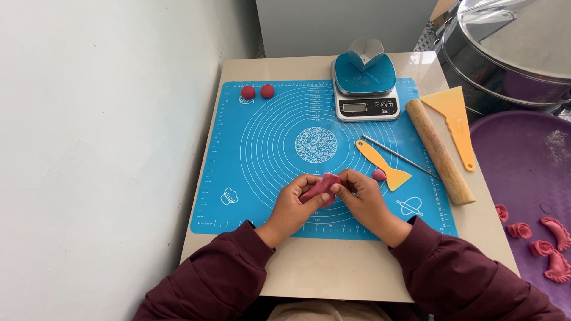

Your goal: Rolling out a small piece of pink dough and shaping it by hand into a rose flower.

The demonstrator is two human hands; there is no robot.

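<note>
both hands meet over the near middle of the blue mat point(262, 148), which lies on a beige table point(333, 267). the left hand point(294, 205) and the right hand point(363, 199) share one strip of pink dough point(320, 188): the fingers of each hand are pinched together on it, left at its near end, right at its far end, and the dough is held just above the mat. dark red sleeves cover both arms.

just right of the right hand a small pink lump point(379, 174) lies on the mat, touching the wide end of a small yellow scraper point(383, 164). a thin metal rod point(399, 156) lies slanted just beyond the scraper. further right a wooden rolling pin point(439, 151) rests along the mat's right edge, with a bigger yellow scraper point(455, 122) beside it.

off the table's right side, a purple tray point(523, 160) holds several folded pink dough pieces point(550, 249) at its near end. beyond the tray stands a big steel steamer pot point(505, 53).

at the far edge of the mat sits a kitchen scale point(364, 101) with a blue top and a folded white piece on it. at the far left corner of the mat, two red dough balls point(257, 91) lie side by side, well apart from the hands.
</note>
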